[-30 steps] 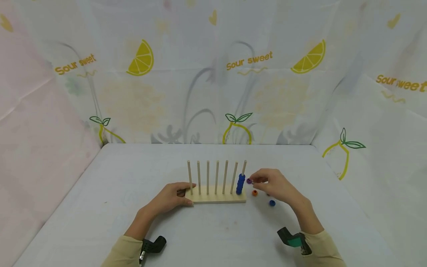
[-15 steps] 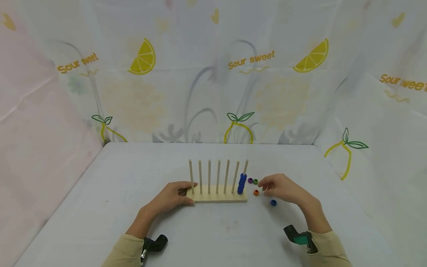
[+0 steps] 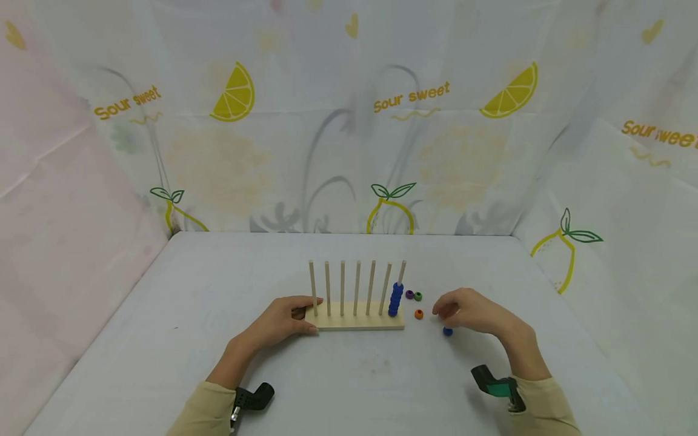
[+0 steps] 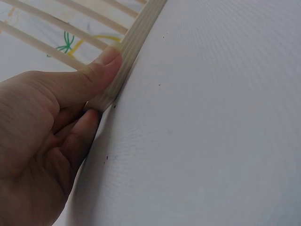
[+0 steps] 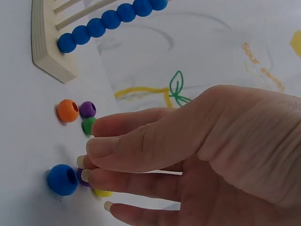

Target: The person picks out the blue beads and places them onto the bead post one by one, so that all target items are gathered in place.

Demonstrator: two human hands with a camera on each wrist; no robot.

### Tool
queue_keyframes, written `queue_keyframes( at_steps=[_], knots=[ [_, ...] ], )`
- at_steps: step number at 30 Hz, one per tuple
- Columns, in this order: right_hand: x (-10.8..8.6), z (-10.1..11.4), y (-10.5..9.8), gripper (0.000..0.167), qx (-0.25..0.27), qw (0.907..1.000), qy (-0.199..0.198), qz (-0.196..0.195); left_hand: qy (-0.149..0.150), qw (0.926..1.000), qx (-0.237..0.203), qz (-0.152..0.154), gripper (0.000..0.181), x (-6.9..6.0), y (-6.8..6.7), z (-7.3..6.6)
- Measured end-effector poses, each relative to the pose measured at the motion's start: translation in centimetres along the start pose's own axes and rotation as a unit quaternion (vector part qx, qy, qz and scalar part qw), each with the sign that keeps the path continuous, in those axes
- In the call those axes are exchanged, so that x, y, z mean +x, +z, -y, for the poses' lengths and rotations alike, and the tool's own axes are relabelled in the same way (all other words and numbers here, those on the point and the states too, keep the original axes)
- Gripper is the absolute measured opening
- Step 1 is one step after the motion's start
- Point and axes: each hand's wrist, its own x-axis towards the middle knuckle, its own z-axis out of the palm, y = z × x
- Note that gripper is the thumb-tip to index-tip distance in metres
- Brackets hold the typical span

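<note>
A pale wooden stand (image 3: 357, 324) with several upright pegs sits on the table. A stack of blue beads (image 3: 395, 300) fills much of its rightmost peg. My left hand (image 3: 277, 321) grips the stand's left end, thumb on the base in the left wrist view. My right hand (image 3: 474, 312) hovers right of the stand with fingers loosely bent, no bead visible between them. Nearest it is a loose blue bead (image 5: 62, 180). A purple bead (image 5: 82, 177) and a yellow bead (image 5: 102, 193) are partly hidden behind its fingers in the right wrist view.
Between the stand and my right hand lie an orange bead (image 3: 418, 314), another purple bead (image 3: 409, 294) and a green bead (image 3: 418, 296). A white table (image 3: 349, 381) carries everything. Printed cloth (image 3: 305, 121) hangs behind it and at both sides.
My right hand has drawn back to the right, away from the purple bead near the stand, uncovering the green bead. It is now above the loose blue bead. The left hand keeps its grip.
</note>
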Motion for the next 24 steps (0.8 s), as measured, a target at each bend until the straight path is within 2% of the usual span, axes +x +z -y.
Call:
queue_keyframes(
  at_steps=[10,19,24],
  knots=[
    [-0.5,-1.2,0.1,0.03,0.043,0.9986,0.023,0.022,-0.005,1.0,-0.005,0.001,0.065,0.0,0.0,-0.1],
    [-0.2,-2.4,0.2,0.029,0.054,0.9982,-0.003,0.027,-0.008,0.9999,-0.015,0.003,0.065,0.0,0.1,0.0],
    [0.0,-3.0,0.6,0.023,0.054,0.9982,-0.001,0.026,-0.001,1.0,-0.008,0.004,0.065,0.0,0.1,0.1]
  ],
)
